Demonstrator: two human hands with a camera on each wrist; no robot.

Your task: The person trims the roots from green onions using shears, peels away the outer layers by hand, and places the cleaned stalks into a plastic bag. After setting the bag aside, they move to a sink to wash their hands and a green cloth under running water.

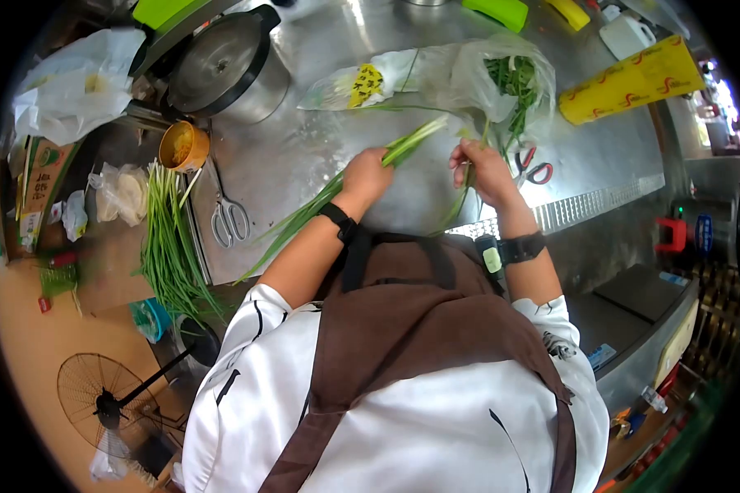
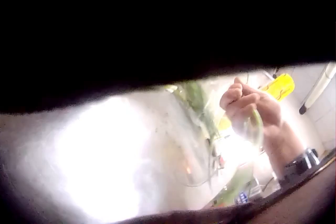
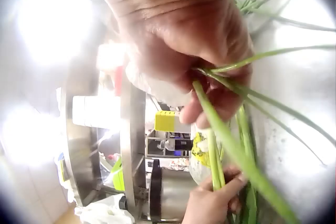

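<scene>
A bunch of green onions (image 1: 407, 146), pale at the root ends, is gripped in my left hand (image 1: 367, 174). Its green leaves trail under the forearm toward the lower left. To the right, my right hand (image 1: 483, 170) pinches a green onion stalk (image 3: 223, 134) between thumb and fingers, its leaves hanging down toward my apron. The right wrist view also shows my left hand (image 3: 212, 203) holding the bunch lower down. Just beyond the right hand lies a clear plastic bag (image 1: 469, 78) with leafy greens (image 1: 514, 86) inside. Most of the left wrist view is dark.
Red-handled scissors (image 1: 538, 170) lie beside my right wrist. On the left are more green onions (image 1: 168, 246), grey-handled scissors (image 1: 230, 222) and an orange tub (image 1: 183, 146). A lidded pot (image 1: 259, 78) stands at the back left, a yellow roll (image 1: 633, 80) at the back right.
</scene>
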